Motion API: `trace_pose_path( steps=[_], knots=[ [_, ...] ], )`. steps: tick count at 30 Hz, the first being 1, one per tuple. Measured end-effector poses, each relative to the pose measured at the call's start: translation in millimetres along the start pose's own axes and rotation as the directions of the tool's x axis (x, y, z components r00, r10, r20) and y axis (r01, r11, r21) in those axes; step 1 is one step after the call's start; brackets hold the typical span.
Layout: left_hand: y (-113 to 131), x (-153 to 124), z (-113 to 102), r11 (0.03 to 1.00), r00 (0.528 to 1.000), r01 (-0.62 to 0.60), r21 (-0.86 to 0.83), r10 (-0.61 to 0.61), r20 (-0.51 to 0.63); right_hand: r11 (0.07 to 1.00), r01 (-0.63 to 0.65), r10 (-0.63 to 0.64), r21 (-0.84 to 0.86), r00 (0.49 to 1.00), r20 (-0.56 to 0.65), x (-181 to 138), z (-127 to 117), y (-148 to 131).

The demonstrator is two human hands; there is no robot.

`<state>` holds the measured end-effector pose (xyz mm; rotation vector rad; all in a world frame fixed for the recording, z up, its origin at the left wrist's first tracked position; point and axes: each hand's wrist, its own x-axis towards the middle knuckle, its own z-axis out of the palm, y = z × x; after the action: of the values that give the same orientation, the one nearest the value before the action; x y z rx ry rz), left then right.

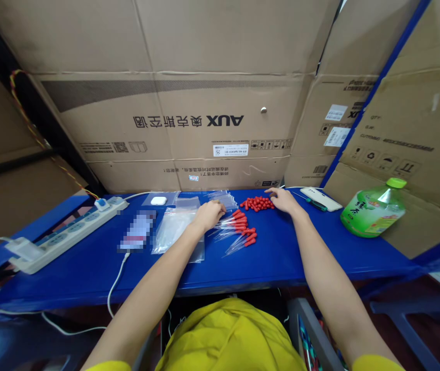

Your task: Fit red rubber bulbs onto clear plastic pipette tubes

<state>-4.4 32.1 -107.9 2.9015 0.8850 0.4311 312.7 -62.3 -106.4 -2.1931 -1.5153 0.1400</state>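
Note:
My left hand (pixel 209 214) is closed, fingers curled down, beside the clear thin tubes (pixel 225 199); whatever its fingertips hold is hidden. Just to its right lie several droppers (pixel 239 220) with red rubber bulbs and clear pointed stems, fanned out on the table. A pile of loose red rubber bulbs (pixel 257 203) sits behind them. At the pile's right edge rests my right hand (pixel 280 200), its fingers apart and the index finger stretched out over the bulbs. Clear plastic bags (pixel 175 232) lie left of my left hand, partly under the forearm.
On the blue table (pixel 274 257) are a phone (pixel 138 231) on a cable, a power strip (pixel 76 232) and a white earphone case (pixel 158 201). To the right lie a green-handled tool (pixel 316 204), a white case (pixel 322 199) and a green bottle (pixel 374 210). Cardboard (pixel 189 98) walls the back.

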Motion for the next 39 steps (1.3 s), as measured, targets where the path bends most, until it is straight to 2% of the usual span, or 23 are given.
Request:
trace_pose_path(
  steps=[7, 14, 19, 23, 28, 32, 36, 39],
  knots=[
    [-1, -1, 2, 0.996, 0.994, 0.030, -0.088, -0.040, -0.104, 0.997, 0.073, -0.073, 0.010, 0.997, 0.014, -2, -2, -5],
    [2, 1, 2, 0.987, 0.981, 0.022, -0.158, -0.051, -0.186, 0.999, 0.042, -0.042, -0.008, 0.999, 0.005, -4, -4, -7],
    [7, 0, -3, 0.975, 0.982, 0.045, -0.219, -0.084, -0.171, 0.999, 0.031, -0.031, -0.018, 0.999, -0.031, -6, -6, -10],
    [10, -1, -6, 0.953, 0.984, 0.056, -0.298, -0.104, -0.147, 0.999, 0.034, -0.037, -0.028, 0.995, -0.095, -8, -7, -12],
    [15, -2, -8, 0.932, 0.980, 0.036, -0.361, -0.104, -0.170, 0.998, 0.057, -0.058, -0.009, 0.980, -0.190, -7, -10, -15],
    [16, -2, -8, 0.930, 0.982, 0.008, -0.368, -0.076, -0.171, 0.967, 0.174, -0.115, 0.186, 0.951, -0.288, -8, -11, -24],
    [13, -1, -7, 0.942, 0.981, -0.047, -0.331, -0.019, -0.193, 0.857, 0.322, -0.166, 0.403, 0.912, -0.376, -12, -7, -42],
    [13, -1, -7, 0.950, 0.976, -0.049, -0.308, -0.019, -0.215, 0.770, 0.460, -0.287, 0.443, 0.869, -0.403, -18, -1, -60]
  ],
)
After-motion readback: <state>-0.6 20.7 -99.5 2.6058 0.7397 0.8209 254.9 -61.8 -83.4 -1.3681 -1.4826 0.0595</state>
